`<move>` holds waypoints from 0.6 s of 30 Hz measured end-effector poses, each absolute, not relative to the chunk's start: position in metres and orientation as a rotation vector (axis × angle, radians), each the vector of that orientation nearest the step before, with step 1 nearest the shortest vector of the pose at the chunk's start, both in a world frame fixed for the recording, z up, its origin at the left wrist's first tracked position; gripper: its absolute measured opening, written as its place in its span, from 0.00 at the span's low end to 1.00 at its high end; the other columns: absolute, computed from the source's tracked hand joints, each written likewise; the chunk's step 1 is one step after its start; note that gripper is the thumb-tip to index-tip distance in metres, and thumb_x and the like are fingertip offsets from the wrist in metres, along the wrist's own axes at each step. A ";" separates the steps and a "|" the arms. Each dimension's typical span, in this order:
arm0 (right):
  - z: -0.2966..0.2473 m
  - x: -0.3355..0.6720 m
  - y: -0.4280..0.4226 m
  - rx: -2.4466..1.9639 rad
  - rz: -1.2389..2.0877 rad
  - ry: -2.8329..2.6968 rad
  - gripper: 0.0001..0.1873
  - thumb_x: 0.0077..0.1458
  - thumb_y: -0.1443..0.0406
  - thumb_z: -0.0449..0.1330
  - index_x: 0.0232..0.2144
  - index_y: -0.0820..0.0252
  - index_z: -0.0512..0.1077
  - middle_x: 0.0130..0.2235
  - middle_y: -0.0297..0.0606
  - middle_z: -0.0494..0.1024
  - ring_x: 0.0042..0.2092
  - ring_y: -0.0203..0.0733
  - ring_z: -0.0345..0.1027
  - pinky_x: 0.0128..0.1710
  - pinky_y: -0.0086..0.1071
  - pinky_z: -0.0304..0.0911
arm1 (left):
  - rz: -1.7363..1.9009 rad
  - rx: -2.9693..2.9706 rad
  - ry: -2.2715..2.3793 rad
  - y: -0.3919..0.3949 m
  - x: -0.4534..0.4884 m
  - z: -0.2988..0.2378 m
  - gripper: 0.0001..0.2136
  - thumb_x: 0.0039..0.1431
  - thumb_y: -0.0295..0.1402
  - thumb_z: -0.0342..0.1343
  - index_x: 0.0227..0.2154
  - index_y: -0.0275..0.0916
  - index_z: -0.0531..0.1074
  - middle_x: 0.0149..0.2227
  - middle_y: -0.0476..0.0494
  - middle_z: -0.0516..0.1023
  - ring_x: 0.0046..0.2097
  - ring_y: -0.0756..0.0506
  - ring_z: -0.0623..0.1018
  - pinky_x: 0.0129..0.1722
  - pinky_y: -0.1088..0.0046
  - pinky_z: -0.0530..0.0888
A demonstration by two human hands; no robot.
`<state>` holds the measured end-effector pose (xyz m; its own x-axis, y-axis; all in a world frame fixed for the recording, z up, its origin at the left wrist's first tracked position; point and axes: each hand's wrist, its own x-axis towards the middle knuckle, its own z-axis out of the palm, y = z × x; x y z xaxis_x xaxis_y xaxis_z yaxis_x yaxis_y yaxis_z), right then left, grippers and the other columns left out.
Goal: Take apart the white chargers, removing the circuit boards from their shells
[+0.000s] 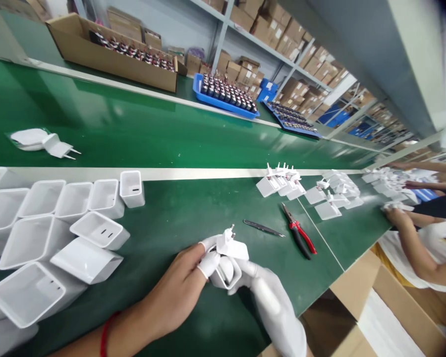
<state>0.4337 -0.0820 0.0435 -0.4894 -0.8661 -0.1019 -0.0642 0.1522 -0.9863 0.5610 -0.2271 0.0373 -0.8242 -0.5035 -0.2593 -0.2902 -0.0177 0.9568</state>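
Observation:
A white open-topped plastic housing is held between my two hands just over the green bench, with a rounded white part inside it. At its top edge sits a white two-pin plug piece, pins pointing up. My left hand, with white covers on the fingertips, closes round the housing's left side and the plug piece. My right hand, in a white glove, grips the right side with its fingers partly hidden. Black tweezers and red-and-black pliers lie to the right.
Several open white housings stand at left. Assembled plug pieces and housings are grouped at right. A bagged white adapter lies behind. A blue tray and long cardboard box line the back. A co-worker's arm is at far right.

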 end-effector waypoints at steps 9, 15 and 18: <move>0.042 0.444 -0.090 -0.722 -1.637 1.858 0.20 0.56 0.55 0.65 0.50 0.53 0.73 0.41 0.39 0.76 0.41 0.44 0.70 0.43 0.33 0.67 | -1.854 0.818 -2.191 -0.223 0.566 0.034 0.19 0.61 0.53 0.47 0.35 0.43 0.73 0.37 0.45 0.76 0.39 0.43 0.74 0.42 0.71 0.73; 0.061 0.412 -0.095 -0.038 -1.993 0.969 0.11 0.57 0.57 0.63 0.39 0.55 0.77 0.31 0.34 0.75 0.31 0.36 0.67 0.31 0.26 0.68 | -1.919 0.878 -2.207 -0.230 0.561 0.019 0.25 0.63 0.55 0.40 0.29 0.41 0.72 0.32 0.43 0.77 0.35 0.44 0.74 0.37 0.69 0.75; 0.060 0.403 -0.092 0.065 -2.018 0.810 0.08 0.57 0.62 0.62 0.40 0.52 0.77 0.40 0.33 0.76 0.38 0.34 0.69 0.42 0.25 0.70 | -1.912 0.854 -2.297 -0.234 0.561 0.009 0.23 0.65 0.52 0.40 0.32 0.41 0.73 0.34 0.44 0.77 0.37 0.44 0.75 0.40 0.70 0.75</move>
<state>0.4033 -0.0920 0.0603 -0.5673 -0.7457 -0.3494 0.7805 -0.3513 -0.5172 0.5610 -0.2337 0.0093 -0.8484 -0.4270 -0.3130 -0.3853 0.0924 0.9182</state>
